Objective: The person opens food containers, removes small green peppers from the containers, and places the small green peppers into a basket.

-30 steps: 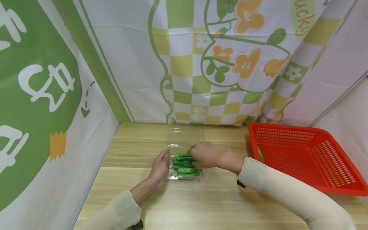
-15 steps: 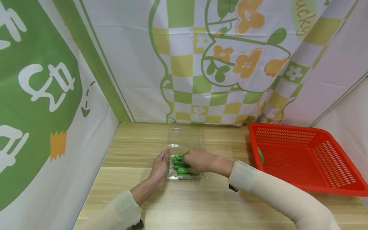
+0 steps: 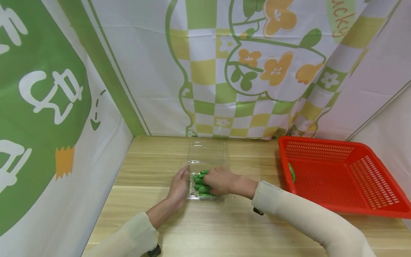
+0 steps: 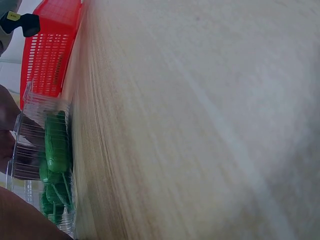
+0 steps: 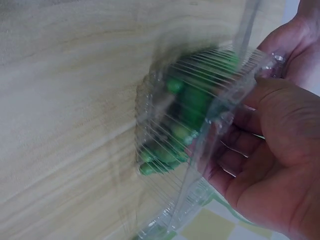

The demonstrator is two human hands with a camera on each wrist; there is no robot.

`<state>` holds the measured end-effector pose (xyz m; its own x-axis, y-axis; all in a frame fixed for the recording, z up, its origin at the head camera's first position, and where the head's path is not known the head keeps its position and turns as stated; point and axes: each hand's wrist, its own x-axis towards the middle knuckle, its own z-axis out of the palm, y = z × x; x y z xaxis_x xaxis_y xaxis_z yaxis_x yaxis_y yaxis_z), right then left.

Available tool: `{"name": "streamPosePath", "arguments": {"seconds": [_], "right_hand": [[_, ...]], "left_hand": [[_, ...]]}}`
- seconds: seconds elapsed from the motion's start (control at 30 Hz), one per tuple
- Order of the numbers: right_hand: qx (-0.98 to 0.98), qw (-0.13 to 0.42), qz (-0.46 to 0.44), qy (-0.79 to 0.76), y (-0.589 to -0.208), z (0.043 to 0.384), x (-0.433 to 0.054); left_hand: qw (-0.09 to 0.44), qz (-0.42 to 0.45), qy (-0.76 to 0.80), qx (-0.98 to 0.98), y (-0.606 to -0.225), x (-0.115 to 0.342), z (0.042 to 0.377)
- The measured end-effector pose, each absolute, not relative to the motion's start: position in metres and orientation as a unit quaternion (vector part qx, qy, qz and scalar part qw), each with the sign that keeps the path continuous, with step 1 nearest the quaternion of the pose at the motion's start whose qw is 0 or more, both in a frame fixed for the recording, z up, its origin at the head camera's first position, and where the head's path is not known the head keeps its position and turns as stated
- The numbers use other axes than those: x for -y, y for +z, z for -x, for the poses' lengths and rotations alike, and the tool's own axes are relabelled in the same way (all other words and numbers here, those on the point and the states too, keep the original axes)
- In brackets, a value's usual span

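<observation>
A clear plastic clamshell box (image 3: 191, 197) lies on the table with its lid (image 3: 207, 152) folded back. Several green peppers (image 3: 199, 181) are side by side in its base, their stems toward the left. My left hand (image 3: 177, 189) rests against the box's left wall, fingers fairly straight. Over the right part of the base, my right hand (image 3: 219, 181) reaches in and touches the peppers, hiding their right ends. In the right wrist view the right hand's fingers (image 5: 245, 155) are spaced apart inside the box; the clear wall and blur obscure the tips.
A red perforated basket (image 3: 346, 208) stands at the right, close to my right forearm. One green pepper (image 3: 291, 173) lies against its left wall. Printed cloth (image 3: 221, 89) hangs behind the wooden table (image 3: 144, 157), with more sheeting at both sides.
My right hand has shifted left and slightly down over the peppers, covering more of their right ends, then stayed nearly still. The left hand keeps its place at the box.
</observation>
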<state>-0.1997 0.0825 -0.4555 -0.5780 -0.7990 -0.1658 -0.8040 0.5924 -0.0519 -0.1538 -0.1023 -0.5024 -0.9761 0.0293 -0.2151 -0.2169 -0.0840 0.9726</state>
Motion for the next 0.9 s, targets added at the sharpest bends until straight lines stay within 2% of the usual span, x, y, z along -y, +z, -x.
{"name": "streamPosePath", "arguments": {"seconds": [0.33,0.67,0.9], "right_hand": [[-0.887,0.061,0.458,0.007,-0.460,0.197,-0.083],[-0.887,0.083,0.453,-0.026,-0.457,0.201,-0.093],[-0.888,0.068,0.451,-0.053,-0.446,0.202,-0.102]], "left_hand": [[0.090,0.065,0.733,-0.671,-0.502,0.103,0.153],[0.084,0.069,0.734,-0.670,-0.503,0.103,0.154],[0.083,0.063,0.742,-0.662,-0.503,0.102,0.153]]}}
